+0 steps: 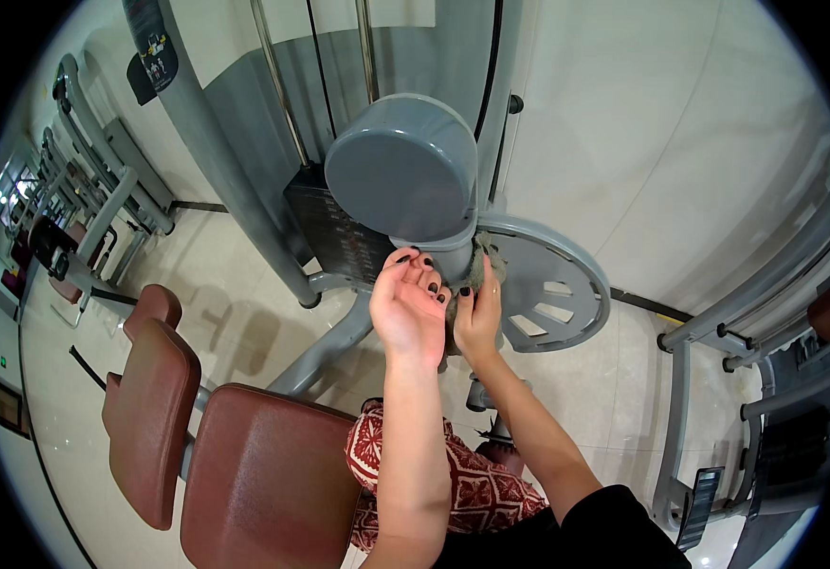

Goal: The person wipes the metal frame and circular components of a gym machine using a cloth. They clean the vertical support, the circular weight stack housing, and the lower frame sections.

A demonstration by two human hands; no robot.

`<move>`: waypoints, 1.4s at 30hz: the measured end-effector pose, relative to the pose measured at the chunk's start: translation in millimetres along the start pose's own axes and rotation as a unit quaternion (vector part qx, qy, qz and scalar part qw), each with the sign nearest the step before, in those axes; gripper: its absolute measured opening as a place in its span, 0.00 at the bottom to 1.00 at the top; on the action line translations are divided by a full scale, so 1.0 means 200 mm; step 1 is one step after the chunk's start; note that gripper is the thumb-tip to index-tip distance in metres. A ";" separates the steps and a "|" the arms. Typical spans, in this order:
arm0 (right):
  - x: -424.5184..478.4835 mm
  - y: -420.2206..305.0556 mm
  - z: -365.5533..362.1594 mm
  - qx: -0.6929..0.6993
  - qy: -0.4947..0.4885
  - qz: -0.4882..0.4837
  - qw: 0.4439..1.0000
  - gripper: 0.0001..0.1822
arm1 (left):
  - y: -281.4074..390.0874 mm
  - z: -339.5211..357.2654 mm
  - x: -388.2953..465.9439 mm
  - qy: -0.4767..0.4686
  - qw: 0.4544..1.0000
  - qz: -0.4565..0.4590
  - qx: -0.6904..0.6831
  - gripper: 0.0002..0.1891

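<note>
My right hand [481,309] holds a grey-green cloth [489,264] against the side of a grey metal post [455,262]. More of the cloth bunches below, between my hands. Palm up and fingers half curled, my left hand [411,309] is beside the post on its left; nothing lies in its palm. Above both hands is a round, drum-shaped grey housing [397,185] of a weight machine. To the right of the post, a grey oval guard [555,284] with slots shows behind the cloth.
A black weight stack [336,231] stands behind the post, beside a slanted grey frame tube [226,163]. At lower left are the machine's brown padded seat [265,484] and backrest [152,419]. Another machine's frame [676,427] stands at right, near the white wall [642,142].
</note>
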State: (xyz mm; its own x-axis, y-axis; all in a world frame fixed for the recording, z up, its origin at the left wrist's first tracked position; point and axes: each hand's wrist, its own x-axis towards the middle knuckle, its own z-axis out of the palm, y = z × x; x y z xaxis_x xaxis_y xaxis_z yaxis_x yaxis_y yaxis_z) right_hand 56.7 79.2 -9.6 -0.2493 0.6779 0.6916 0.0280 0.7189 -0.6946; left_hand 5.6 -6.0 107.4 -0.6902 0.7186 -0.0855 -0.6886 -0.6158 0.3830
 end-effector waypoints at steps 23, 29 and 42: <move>0.01 -0.13 -0.04 -0.125 -0.053 -0.198 0.971 0.18 | 0.17 0.02 -0.12 -0.209 0.939 -0.268 -0.042 0.10; -0.07 -0.11 -0.06 0.029 -0.029 -0.074 0.996 0.12 | 0.22 -0.25 0.05 -0.162 0.939 -0.302 0.012 0.12; 0.06 -0.04 0.03 -0.006 0.021 -0.109 0.994 0.21 | 0.26 -0.31 -0.04 -0.174 0.941 -0.289 0.029 0.09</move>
State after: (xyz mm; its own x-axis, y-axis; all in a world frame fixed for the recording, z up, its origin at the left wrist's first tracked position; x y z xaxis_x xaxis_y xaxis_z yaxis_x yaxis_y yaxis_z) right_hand 48.7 80.2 3.4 -0.2109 0.5112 0.8331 -0.0106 0.8511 -0.5249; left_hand -38.6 -63.2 71.3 -0.0822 0.9966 0.0087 -0.9065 -0.0784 0.4150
